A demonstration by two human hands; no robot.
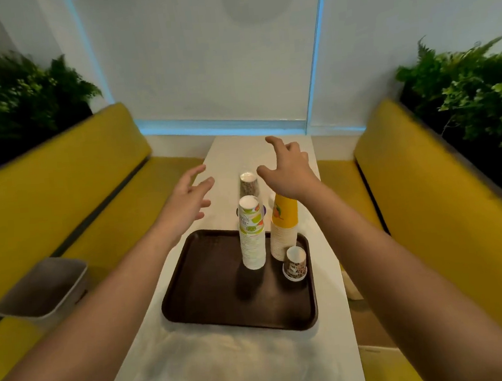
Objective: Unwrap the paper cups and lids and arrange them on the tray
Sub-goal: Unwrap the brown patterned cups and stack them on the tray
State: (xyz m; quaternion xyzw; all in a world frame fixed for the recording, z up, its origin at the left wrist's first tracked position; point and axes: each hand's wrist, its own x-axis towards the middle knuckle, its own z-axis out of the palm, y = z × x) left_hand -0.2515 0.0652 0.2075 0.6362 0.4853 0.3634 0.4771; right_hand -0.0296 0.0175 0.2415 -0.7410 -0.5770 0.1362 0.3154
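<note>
Hands first: both are stretched out ahead of me over the table point(259, 366), palms down, fingers spread and loose, holding nothing. The left hand point(188, 200) hovers off the far-left corner of the tray point(209, 285). The right hand point(289, 171) hangs further out, above and beyond the orange stack point(284, 227).

What the coming move turns on, I judge, is the brown-patterned stack point(248, 184) standing on the table just past the tray's far edge. It lies between my two hands: to the right of the left hand, and to the left of and below the right one, whose thumb tip is just beside its top. Its long axis is vertical, so a grip from the side around the column looks the natural one. The right hand is nearer, while the left would have to cross to the right to reach it. Whether a clear sleeve is round that stack I cannot tell, because the picture is too blurred there.

On the tray the green-printed stack point(251, 236) stands upright beside the orange one at the far right, and a short brown cup stack point(294, 262) sits in front of the orange, close to the right rim. Something purple and white peeks out behind the green-printed stack. It could be lids, but I can't make it out.
</note>
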